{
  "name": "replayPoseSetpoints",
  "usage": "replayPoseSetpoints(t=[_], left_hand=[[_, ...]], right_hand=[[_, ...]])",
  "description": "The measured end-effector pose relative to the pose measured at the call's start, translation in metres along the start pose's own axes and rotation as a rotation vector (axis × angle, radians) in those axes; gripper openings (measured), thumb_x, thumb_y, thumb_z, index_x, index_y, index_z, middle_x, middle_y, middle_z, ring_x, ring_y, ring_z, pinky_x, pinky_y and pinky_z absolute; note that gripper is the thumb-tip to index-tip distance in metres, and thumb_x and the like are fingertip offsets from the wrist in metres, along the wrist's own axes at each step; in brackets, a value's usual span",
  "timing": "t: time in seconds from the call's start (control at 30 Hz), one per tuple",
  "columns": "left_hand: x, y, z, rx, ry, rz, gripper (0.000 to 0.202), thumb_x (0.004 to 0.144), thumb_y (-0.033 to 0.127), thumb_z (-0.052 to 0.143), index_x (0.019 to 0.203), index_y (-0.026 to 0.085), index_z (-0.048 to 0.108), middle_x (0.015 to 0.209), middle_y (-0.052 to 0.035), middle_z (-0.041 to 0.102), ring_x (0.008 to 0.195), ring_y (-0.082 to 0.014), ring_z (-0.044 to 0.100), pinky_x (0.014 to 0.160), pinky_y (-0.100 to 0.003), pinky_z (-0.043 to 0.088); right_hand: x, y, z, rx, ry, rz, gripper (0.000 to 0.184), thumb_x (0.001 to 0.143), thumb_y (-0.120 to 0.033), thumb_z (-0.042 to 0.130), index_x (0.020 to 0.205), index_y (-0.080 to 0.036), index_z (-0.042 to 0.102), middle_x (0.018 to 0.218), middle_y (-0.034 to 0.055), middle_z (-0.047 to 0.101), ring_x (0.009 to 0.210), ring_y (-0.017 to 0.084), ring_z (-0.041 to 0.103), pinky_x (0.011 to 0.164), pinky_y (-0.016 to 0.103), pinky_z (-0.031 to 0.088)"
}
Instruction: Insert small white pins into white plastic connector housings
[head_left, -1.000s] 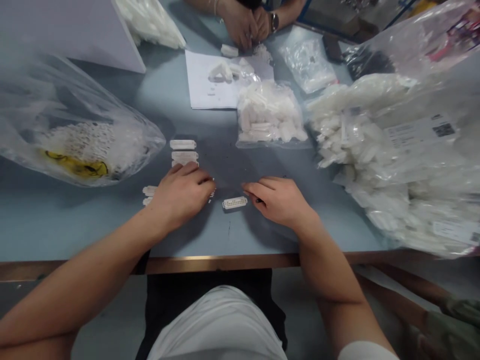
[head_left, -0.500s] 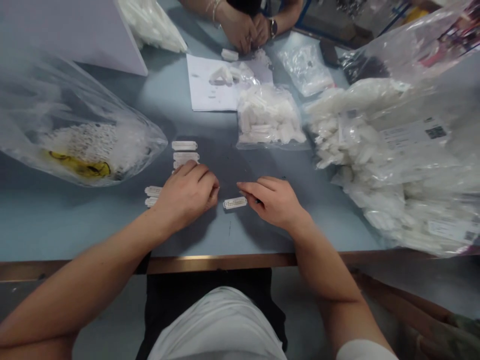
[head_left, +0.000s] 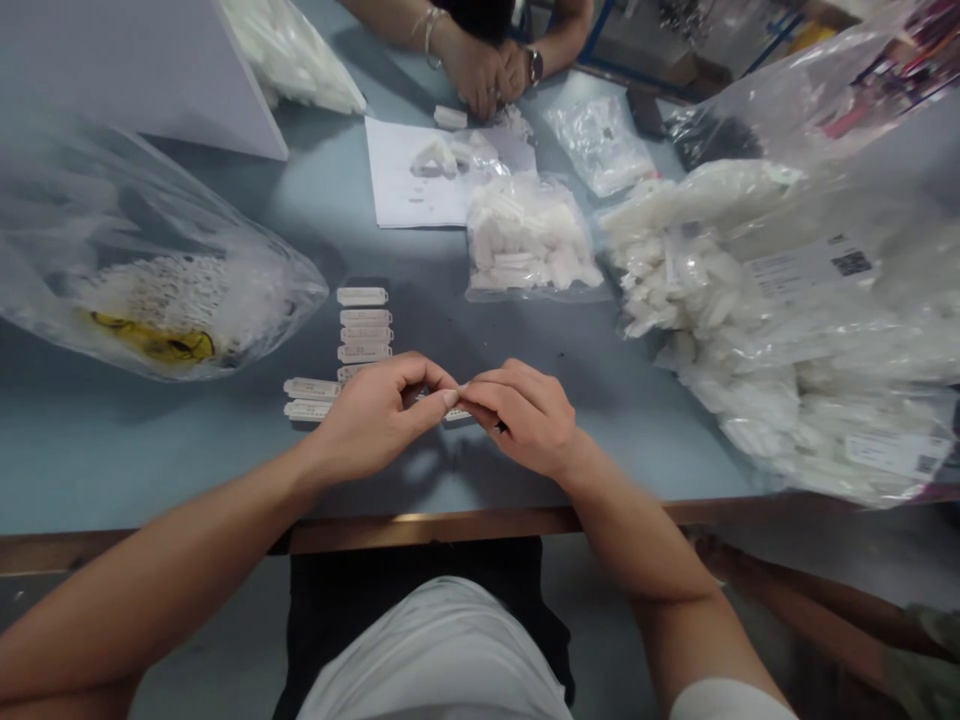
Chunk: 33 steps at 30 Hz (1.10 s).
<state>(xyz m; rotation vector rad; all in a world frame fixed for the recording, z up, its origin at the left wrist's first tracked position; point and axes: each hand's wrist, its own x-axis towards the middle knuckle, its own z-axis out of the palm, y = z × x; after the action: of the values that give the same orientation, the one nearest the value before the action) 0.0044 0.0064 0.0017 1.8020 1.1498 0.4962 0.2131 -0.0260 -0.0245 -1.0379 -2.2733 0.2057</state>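
Note:
My left hand (head_left: pixel 379 415) and my right hand (head_left: pixel 521 415) meet fingertip to fingertip just above the grey-blue table (head_left: pixel 187 450), both pinched. A white plastic connector (head_left: pixel 455 414) shows only as a sliver beneath them, so which hand grips it is hidden. Behind my left hand several white connectors (head_left: pixel 364 335) lie in a column, and two more connectors (head_left: pixel 309 398) lie side by side to its left.
A big clear bag (head_left: pixel 142 270) lies at left, a small bag of white parts (head_left: pixel 529 240) at centre, large bags of white parts (head_left: pixel 787 320) at right. Another person's hands (head_left: pixel 491 70) work at the far edge by a paper sheet (head_left: pixel 435 170). The table edge (head_left: pixel 450 520) runs near my body.
Both hands moved together from either side of the single connector and closed over it; my left hand left the column of connectors, uncovering more of them.

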Motion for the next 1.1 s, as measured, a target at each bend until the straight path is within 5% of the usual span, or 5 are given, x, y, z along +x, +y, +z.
replayPoseSetpoints(t=[0.2,0.33,0.47,1.1], left_hand=[[0.001,-0.004,0.0,0.138,-0.005,0.143,0.025,0.091,0.04,0.054,0.093,0.022,0.071,0.086,-0.0006,0.068,0.076,-0.0143,0.061,0.069,-0.027,0.048],[0.001,-0.016,0.01,0.557,0.121,0.392,0.026,0.09,0.04,0.057,0.099,0.019,0.071,0.094,-0.008,0.067,0.094,-0.0237,0.06,0.086,-0.038,0.05],[0.0,-0.023,0.019,0.773,0.106,0.48,0.027,0.085,0.04,0.065,0.101,0.018,0.071,0.095,-0.0102,0.067,0.095,-0.028,0.06,0.08,-0.041,0.051],[-0.003,-0.026,0.027,0.905,0.123,0.594,0.021,0.092,0.033,0.056,0.09,0.017,0.069,0.085,-0.0082,0.064,0.086,-0.0259,0.056,0.072,-0.039,0.046]], right_hand=[[0.004,0.007,-0.014,0.029,-0.057,0.036,0.018,0.092,-0.015,0.051,0.101,-0.02,0.065,0.094,0.0058,0.07,0.085,0.015,0.061,0.075,0.028,0.049],[0.008,0.017,-0.03,0.0,-0.337,0.161,0.017,0.09,-0.012,0.051,0.095,-0.02,0.066,0.092,0.0046,0.07,0.084,0.015,0.061,0.071,0.026,0.043],[0.008,0.023,-0.033,-0.064,-0.52,0.172,0.016,0.09,-0.012,0.055,0.095,-0.02,0.068,0.09,0.0034,0.07,0.081,0.016,0.061,0.069,0.026,0.039],[0.006,0.021,-0.03,-0.113,-0.59,0.163,0.018,0.088,-0.01,0.057,0.095,-0.02,0.069,0.089,0.0018,0.071,0.082,0.017,0.063,0.069,0.027,0.038]])
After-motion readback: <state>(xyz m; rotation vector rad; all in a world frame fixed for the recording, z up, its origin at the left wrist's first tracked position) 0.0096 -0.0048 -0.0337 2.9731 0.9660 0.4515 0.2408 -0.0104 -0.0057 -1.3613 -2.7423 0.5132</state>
